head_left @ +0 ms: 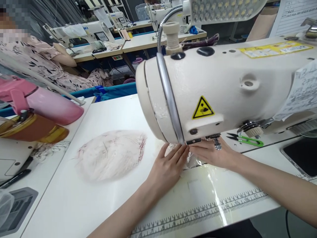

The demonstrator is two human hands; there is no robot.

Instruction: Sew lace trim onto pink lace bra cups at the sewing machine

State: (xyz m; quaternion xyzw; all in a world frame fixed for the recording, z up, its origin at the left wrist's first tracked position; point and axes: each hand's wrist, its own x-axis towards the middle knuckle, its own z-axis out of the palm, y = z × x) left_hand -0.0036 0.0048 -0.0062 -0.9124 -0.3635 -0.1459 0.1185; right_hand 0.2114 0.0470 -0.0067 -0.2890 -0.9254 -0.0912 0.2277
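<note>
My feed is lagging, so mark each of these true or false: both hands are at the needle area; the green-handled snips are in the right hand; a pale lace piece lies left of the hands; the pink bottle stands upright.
1. Both hands, left hand and right hand, rest under the cream sewing machine head: true.
2. Green-handled thread snips are held: false, they lie on the white table.
3. Pale round lace piece lies left of the hands: true.
4. Pink bottle stands upright: false, it lies sideways.

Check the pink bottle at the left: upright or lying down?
Lying down. The pink bottle lies on its side across a brown and gold container, its pink cap end pointing left, well away from both hands.
</note>
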